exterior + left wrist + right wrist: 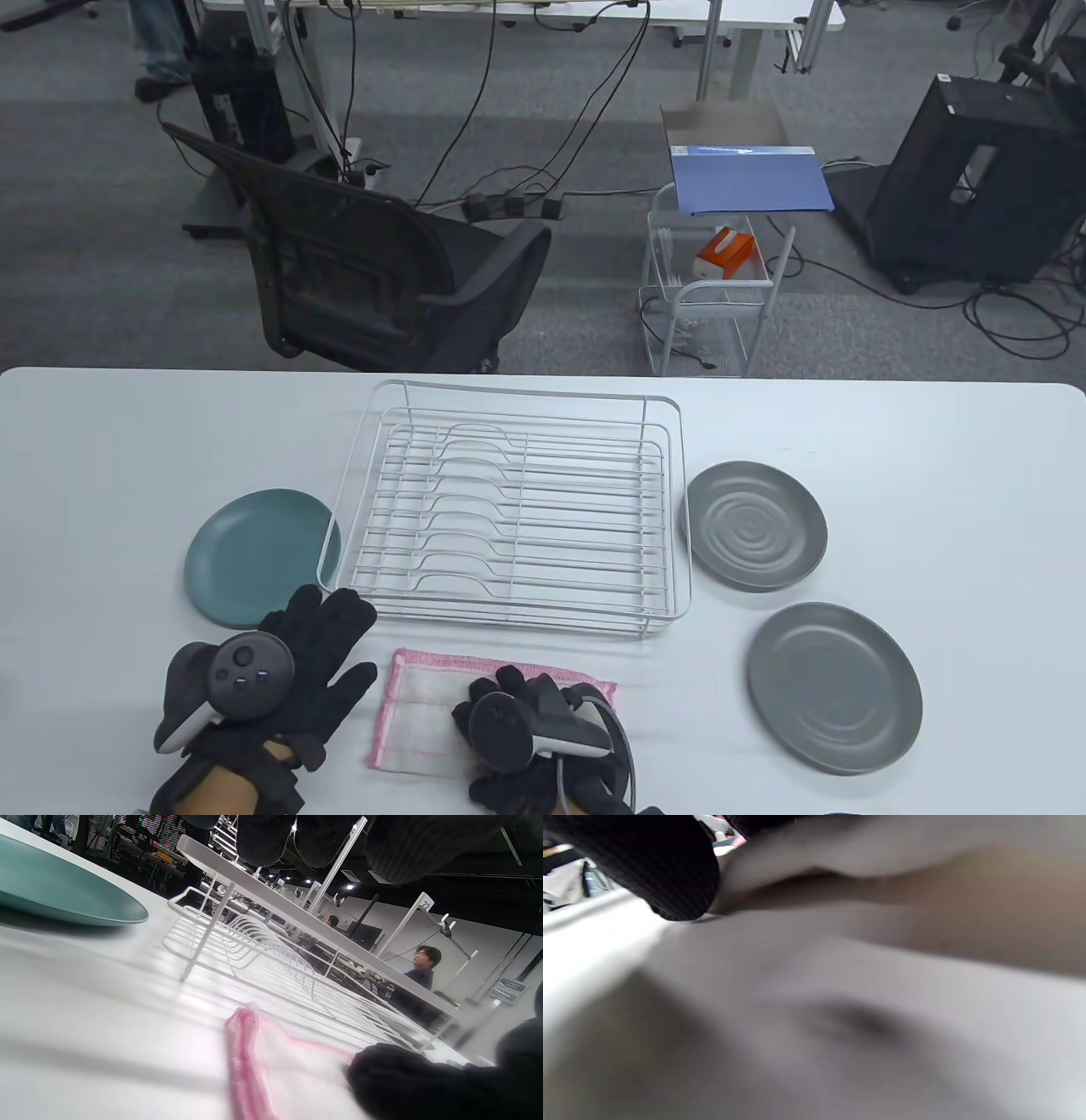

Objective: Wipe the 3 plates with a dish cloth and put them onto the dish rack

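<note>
A white wire dish rack (509,509) stands mid-table with nothing in it. To its left lies a teal plate (246,556). A rippled grey plate (755,526) and a smooth grey plate (836,688) lie to its right. In front of the rack is a white dish cloth (420,709) with a pink border. My right hand (517,709) sits on the cloth with fingers curled into it. In the right wrist view a fingertip (657,866) presses a raised fold of cloth (840,955). My left hand (310,658) is spread flat, its fingertips at the teal plate's near edge, holding nothing.
An office chair (365,272) and a wire cart (713,289) stand beyond the table's far edge. In the left wrist view the rack (263,955) stands between the teal plate (63,895) and the cloth (271,1069). People sit in the room behind.
</note>
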{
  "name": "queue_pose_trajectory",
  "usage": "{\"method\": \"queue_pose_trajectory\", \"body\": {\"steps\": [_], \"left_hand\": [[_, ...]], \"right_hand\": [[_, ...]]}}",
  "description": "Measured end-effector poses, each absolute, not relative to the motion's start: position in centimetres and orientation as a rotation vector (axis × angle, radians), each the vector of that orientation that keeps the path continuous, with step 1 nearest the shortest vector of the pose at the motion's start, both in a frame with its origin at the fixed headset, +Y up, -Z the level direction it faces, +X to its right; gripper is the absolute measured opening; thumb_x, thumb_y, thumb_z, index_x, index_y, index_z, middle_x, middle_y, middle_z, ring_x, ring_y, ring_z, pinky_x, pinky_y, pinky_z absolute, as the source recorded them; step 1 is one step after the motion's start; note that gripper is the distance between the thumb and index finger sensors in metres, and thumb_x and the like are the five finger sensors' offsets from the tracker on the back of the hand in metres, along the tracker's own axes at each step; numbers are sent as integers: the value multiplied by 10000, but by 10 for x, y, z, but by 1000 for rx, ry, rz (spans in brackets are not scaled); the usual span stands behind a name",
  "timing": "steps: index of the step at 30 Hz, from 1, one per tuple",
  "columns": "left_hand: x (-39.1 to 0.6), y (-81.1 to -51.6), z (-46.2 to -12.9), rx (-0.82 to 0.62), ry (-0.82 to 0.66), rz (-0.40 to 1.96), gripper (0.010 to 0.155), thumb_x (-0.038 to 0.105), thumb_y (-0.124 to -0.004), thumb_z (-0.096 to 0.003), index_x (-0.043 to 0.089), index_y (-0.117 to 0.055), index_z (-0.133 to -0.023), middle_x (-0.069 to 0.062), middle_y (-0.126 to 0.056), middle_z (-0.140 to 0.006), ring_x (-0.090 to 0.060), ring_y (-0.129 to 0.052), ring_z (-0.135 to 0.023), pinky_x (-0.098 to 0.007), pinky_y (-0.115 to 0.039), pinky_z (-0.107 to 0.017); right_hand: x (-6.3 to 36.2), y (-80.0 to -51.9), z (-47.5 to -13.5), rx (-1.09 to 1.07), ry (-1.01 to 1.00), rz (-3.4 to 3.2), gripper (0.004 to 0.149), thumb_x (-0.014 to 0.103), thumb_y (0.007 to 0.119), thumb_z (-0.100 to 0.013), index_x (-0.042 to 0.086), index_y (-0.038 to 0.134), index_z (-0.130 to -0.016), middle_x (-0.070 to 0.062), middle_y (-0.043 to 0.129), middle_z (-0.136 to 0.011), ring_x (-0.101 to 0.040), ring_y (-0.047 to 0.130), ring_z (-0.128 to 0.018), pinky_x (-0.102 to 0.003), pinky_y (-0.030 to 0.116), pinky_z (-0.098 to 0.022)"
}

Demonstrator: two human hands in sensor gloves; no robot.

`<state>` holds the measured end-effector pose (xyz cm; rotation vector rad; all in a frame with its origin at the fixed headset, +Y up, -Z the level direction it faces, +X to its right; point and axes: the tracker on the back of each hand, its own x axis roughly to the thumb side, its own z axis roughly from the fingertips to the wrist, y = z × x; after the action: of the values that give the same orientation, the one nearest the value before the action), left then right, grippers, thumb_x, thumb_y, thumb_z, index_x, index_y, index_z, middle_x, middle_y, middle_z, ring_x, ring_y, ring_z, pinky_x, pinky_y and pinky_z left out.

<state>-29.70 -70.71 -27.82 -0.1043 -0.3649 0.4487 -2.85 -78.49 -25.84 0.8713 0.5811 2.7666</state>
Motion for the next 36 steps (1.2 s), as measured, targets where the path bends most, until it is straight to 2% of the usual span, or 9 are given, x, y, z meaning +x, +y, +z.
{"method": "queue_pose_trajectory", "body": {"steps": [4, 11, 15, 20, 30, 36], "left_hand": [[-296, -708, -279, -114, -368, 446, 657, 581, -682, -559, 316, -467, -1120, -72, -442, -1242, -458, -270, -1134, -679, -237, -752], [-296, -709, -279, -126, -366, 451, 651, 578, -685, -558, 307, -486, -1116, -81, -470, -1234, -467, -292, -1129, -683, -246, -748], [-295, -709, -278, -130, -364, 453, 649, 577, -684, -558, 307, -489, -1115, -80, -480, -1231, -466, -301, -1129, -682, -251, -749], [-297, -708, -278, -126, -363, 455, 649, 577, -684, -558, 307, -489, -1114, -84, -486, -1229, -467, -308, -1128, -684, -256, -748], [-305, -704, -279, -90, -345, 490, 649, 578, -684, -557, 308, -490, -1114, -92, -495, -1226, -472, -340, -1127, -687, -277, -750], [-312, -706, -280, -78, -310, 506, 650, 579, -683, -556, 298, -499, -1112, -103, -522, -1215, -479, -381, -1119, -691, -306, -748]], "right_hand": [[-28, -786, -259, 803, 590, 2780, 733, 484, 815, -448, 209, 424, -1003, -88, 269, -1057, -402, 205, -942, -585, 292, -660], [-38, -779, -257, 860, 410, 2900, 567, 417, 802, -436, 216, 569, -913, -106, 443, -1022, -428, 412, -931, -600, 433, -647], [-43, -776, -255, 971, 276, 2940, 539, 397, 807, -430, 174, 633, -889, -148, 537, -993, -458, 527, -903, -610, 510, -630], [-33, -772, -259, 932, 259, 2811, 527, 387, 811, -434, 145, 719, -894, -167, 609, -982, -463, 573, -891, -607, 540, -623], [14, -746, -266, 616, 166, 2266, 529, 376, 800, -443, 90, 762, -886, -218, 679, -948, -477, 642, -861, -618, 575, -603], [49, -743, -266, 408, 130, 1867, 532, 371, 796, -452, 62, 764, -884, -247, 688, -928, -493, 651, -842, -629, 581, -590]]}}
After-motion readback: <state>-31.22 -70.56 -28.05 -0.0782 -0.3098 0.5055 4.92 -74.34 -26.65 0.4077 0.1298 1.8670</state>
